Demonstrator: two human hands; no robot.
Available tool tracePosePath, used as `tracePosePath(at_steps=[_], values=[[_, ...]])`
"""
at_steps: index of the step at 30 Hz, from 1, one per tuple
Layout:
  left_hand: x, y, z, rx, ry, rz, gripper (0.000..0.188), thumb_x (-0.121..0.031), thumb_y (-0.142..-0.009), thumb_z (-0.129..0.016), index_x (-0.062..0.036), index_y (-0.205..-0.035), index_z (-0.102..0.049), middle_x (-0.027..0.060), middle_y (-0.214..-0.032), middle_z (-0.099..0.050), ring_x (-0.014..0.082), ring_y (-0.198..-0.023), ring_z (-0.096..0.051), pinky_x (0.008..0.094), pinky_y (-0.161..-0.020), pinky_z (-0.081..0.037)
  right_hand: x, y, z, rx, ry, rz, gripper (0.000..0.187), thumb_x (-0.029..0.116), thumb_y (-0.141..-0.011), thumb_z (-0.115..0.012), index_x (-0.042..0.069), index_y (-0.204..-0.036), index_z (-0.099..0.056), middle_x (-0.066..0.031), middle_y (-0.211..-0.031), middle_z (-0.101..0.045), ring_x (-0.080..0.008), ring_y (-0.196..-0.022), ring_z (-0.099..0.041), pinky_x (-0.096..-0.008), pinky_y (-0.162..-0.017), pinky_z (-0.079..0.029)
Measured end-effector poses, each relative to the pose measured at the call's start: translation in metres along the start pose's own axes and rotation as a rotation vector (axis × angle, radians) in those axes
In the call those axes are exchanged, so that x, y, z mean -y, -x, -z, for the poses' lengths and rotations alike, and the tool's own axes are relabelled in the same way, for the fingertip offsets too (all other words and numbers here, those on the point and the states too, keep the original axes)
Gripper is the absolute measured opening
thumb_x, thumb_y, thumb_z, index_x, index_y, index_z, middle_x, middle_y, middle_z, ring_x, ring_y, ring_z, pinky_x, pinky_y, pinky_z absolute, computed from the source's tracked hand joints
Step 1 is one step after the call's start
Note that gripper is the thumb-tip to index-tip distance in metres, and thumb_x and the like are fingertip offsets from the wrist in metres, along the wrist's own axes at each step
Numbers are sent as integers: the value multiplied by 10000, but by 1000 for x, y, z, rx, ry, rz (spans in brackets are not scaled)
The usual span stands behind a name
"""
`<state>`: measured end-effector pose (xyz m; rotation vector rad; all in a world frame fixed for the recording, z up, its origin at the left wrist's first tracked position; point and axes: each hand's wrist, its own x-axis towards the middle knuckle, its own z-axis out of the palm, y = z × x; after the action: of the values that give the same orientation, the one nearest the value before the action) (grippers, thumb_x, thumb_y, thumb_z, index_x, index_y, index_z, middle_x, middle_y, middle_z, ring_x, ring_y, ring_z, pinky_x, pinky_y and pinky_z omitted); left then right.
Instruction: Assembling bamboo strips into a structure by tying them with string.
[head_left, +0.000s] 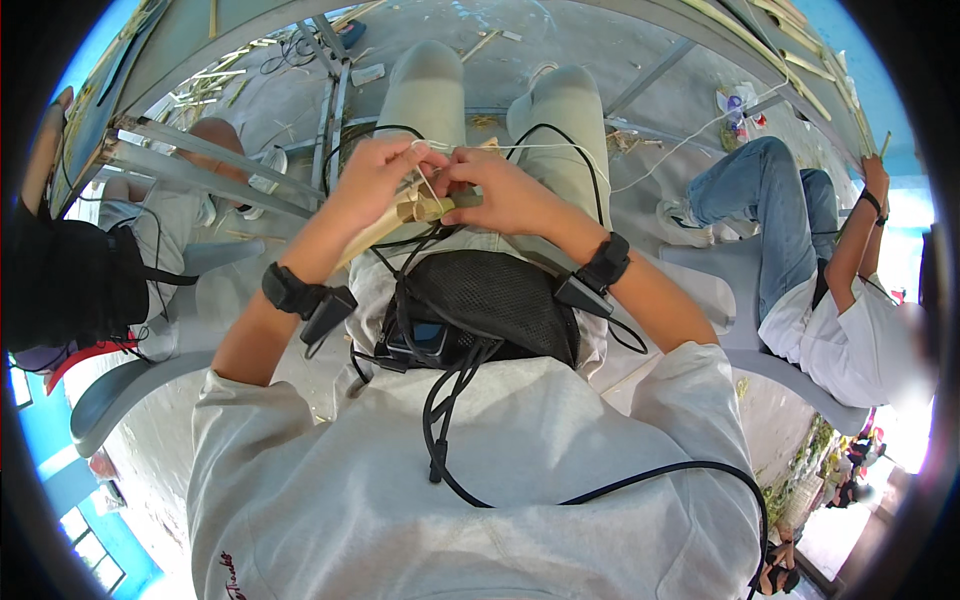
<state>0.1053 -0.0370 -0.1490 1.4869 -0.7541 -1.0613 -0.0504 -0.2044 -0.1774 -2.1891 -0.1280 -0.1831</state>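
Observation:
Both of my hands are close together above my lap. Between them sits a bundle of pale bamboo pieces (425, 210), its length running down past my left wrist. A thin white string (552, 148) passes across the bamboo and trails off to the right. My left hand (372, 185) is closed, fingertips pinching the string above the bamboo. My right hand (508, 192) curls against the bamboo's end, thumb on its near side; its fingertips are partly hidden. Black straps with small devices circle both wrists.
Black cables (440, 440) run from a black mesh pouch (490, 305) at my waist. A metal-framed table (650, 80) with bamboo strips stands ahead. One person sits at left; another in jeans (750, 190) sits at right, arms raised to the table. Bamboo scraps litter the floor.

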Motion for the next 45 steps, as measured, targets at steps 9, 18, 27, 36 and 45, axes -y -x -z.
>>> tracePosePath(at_steps=[9, 18, 27, 36, 45], values=[[13, -10, 23, -110, -769, -116, 297, -200, -981, -547, 32, -973, -732, 115, -760, -665, 165, -681, -655, 318, -596, -511, 19, -11, 19, 183, 392, -312, 374, 351, -720, -840, 67, -915, -693, -94, -882, -678, -292, -825, -661, -379, -721, -520], [23, 21, 17, -44, -243, 206, 318, -217, -1035, -536, 31, -998, -732, 70, -724, -682, 107, -631, -633, 266, -576, -497, 42, 5, 26, 166, 57, -372, 486, 310, -746, -838, 105, -1140, -640, -106, -1160, -581, -297, -1077, -611, -402, -914, -491], [1, 20, 16, -76, 339, 422, 366, -297, -1058, -525, 28, -1052, -691, 57, -750, -676, 141, -644, -670, 275, -548, -543, 52, -18, 24, -22, -93, -172, 454, 104, -719, -829, 159, -1122, -628, -93, -1284, -442, -342, -1261, -494, -436, -1044, -430], [-61, 31, 13, -236, -499, -237, 225, -68, -1007, -550, 35, -1177, -654, 89, -943, -592, 190, -758, -628, 281, -675, -514, 49, -26, 66, -166, -94, 182, 399, 84, -724, -813, 157, -1112, -756, -129, -1359, -518, -338, -1277, -493, -437, -1084, -390], [-56, 3, -35, -429, -573, -562, 282, 1, -968, -568, -13, -1234, -662, 115, -961, -574, 227, -793, -600, 307, -716, -482, 62, -28, 106, -205, 164, 197, 339, 82, -733, -758, 92, -1035, -606, -117, -1192, -568, -374, -1178, -513, -450, -1033, -414]])
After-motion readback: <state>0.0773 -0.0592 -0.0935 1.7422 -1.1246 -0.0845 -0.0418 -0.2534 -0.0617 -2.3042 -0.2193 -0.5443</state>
